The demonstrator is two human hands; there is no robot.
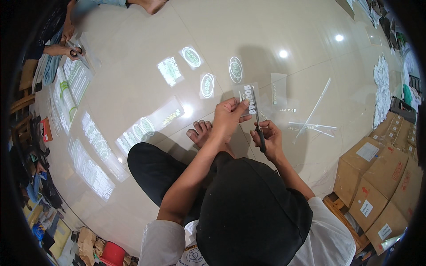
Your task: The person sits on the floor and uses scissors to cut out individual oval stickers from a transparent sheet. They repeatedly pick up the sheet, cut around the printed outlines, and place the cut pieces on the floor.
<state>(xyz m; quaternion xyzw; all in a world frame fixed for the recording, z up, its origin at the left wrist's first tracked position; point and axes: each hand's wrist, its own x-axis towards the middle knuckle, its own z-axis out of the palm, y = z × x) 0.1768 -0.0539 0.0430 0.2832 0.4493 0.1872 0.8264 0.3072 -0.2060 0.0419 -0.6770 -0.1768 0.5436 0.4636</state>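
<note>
A clear film piece with bold white lettering [248, 92] is up in front of the seated person, above the tiled floor [213, 31]. From where I stand, I see the left hand [228, 116] pinching its near edge between thumb and fingers. The right hand [270, 141] grips black-handled scissors [258, 124], whose blades lie along the lettered part of the film; I can't tell from here how far apart the blades are.

Beyond the hands lies a film piece with a white oval print [235, 69]. To its left are two more oval-printed pieces, and near them a squarish lettered piece [170, 72]. Thin clear offcut strips [317, 127] lie crossed on the floor to the right, with a narrow film piece [279, 88] above them. Left of the person's bare foot [202, 132] stretches a long printed film strip [151, 125], and farther left lie a larger sheet with white lettering [91, 170] and another beside it.

Over at the upper left, a co-worker's hand [57, 49] holds a second pair of scissors [76, 53] near some green-and-white printed sheets [73, 86]. Stacked cardboard boxes [370, 177] stand at the right, and a red bucket [112, 254] sits at the lower left.
</note>
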